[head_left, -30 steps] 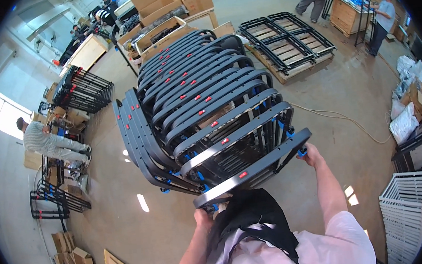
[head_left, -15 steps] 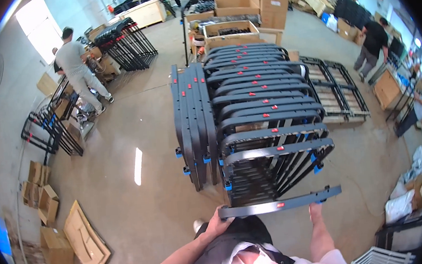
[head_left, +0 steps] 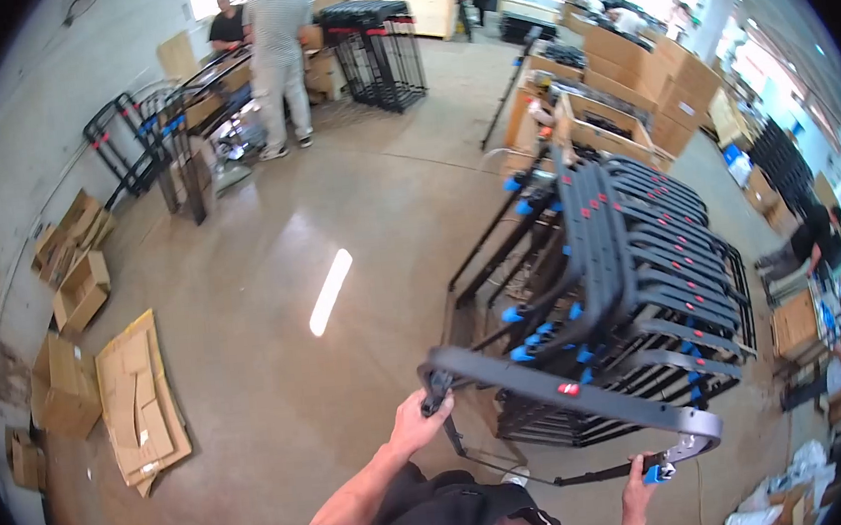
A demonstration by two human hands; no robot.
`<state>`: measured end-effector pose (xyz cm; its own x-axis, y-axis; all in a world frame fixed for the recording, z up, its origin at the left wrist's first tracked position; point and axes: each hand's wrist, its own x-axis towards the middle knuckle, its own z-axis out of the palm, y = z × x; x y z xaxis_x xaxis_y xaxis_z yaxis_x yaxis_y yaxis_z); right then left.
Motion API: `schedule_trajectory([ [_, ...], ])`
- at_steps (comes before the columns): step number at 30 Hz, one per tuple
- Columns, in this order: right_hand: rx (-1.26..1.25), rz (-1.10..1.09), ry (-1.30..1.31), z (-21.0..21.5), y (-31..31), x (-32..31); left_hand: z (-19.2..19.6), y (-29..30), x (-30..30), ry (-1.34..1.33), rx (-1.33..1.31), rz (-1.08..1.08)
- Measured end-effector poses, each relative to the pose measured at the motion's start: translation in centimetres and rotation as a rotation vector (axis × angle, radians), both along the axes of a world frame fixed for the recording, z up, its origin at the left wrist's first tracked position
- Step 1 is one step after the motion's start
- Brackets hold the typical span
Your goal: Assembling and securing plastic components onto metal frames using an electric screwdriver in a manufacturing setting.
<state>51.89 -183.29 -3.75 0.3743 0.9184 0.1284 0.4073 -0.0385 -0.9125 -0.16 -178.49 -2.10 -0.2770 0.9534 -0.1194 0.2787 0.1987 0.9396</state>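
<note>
Both my hands carry a black metal frame (head_left: 520, 374) with rounded corners and a small red label on its broad top bar. My left hand (head_left: 422, 420) is closed around a dark part at the frame's left end. Around its right end, beside a blue plastic piece (head_left: 659, 475), my right hand (head_left: 637, 487) is wrapped. The frame hangs tilted in front of me, its right end lower and nearer. Just beyond it stands a dense row of similar black frames (head_left: 678, 285) with red labels and blue corner pieces.
Flattened cardboard (head_left: 143, 407) and cardboard boxes (head_left: 66, 383) lie along the left wall. One person (head_left: 278, 65) stands by a bench at the far left, near another stack of frames (head_left: 377, 56). Large cartons (head_left: 666, 91) stand behind the row; another person (head_left: 819, 243) bends at the right.
My view has swung left, so the row of frames now sits farther right. The held frame has come away from the row, and its right end has dropped toward me.
</note>
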Motion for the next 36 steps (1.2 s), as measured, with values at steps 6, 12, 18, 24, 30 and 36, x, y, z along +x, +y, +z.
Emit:
schedule_trajectory([
  [6,0.181,0.045,0.183,5.8,5.4,-18.2,7.3,3.1,-15.8,0.033,0.034,0.209],
  [12,0.232,0.067,0.514,17.9,14.1,-30.2,10.8,5.4,-28.4,-0.082,0.454,0.111],
  [18,0.281,0.177,0.524,21.2,21.1,-41.7,-0.9,8.5,-32.1,-0.390,0.091,0.563],
  [24,0.303,0.147,0.423,25.7,26.8,-42.5,1.6,19.3,-33.6,-0.640,0.264,0.432],
  [30,0.451,0.417,0.373,27.8,37.3,-46.9,4.4,30.5,-40.1,-0.587,0.319,0.481],
  [36,0.114,0.414,0.255,6.1,47.3,-49.1,8.7,41.9,-45.0,-0.551,0.359,0.478],
])
